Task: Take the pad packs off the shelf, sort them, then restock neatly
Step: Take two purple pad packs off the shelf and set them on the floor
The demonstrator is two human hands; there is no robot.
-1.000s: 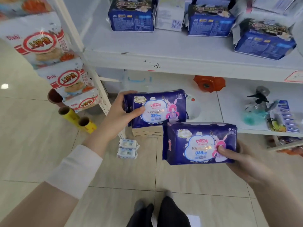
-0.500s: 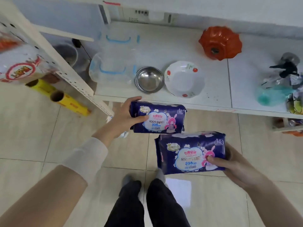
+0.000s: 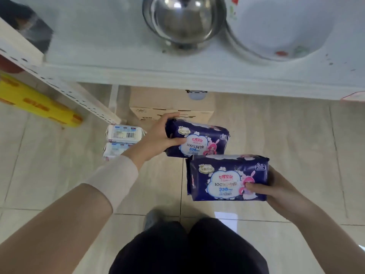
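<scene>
Two hands, one pack each, both held in the air above the floor [image 3: 39,165], in front of the lower shelf [image 3: 177,76].

Left hand [image 3: 156,135] grips the far purple pack [image 3: 199,141] by its left end. Its fingers [image 3: 170,116] curl over the top edge and the thumb lies across the printed face. Right hand [image 3: 280,188] grips the near purple pack [image 3: 223,177] by its right end, thumb pressed on the front, other fingers hidden behind. The two packs overlap at one corner in view; whether they touch, cannot tell.

Risks, as judged:
- Each pack hangs from one end only and the film looks glossy. A loosened grip could let one slide out and drop.
- Setting them down beside the white packs [image 3: 123,133] near the shelf post would muddle the sort if kinds must stay apart.
- The cardboard box [image 3: 171,111] under the shelf crowds that spot.

Count:
- Purple packs: two.
- White packs on the floor: two, one just in front of the other.
- Cardboard box: one.
- Bowls on the shelf: two, a steel bowl [image 3: 183,22] and a white bowl [image 3: 276,28].
- Yellow roll [image 3: 39,103]: one.
</scene>
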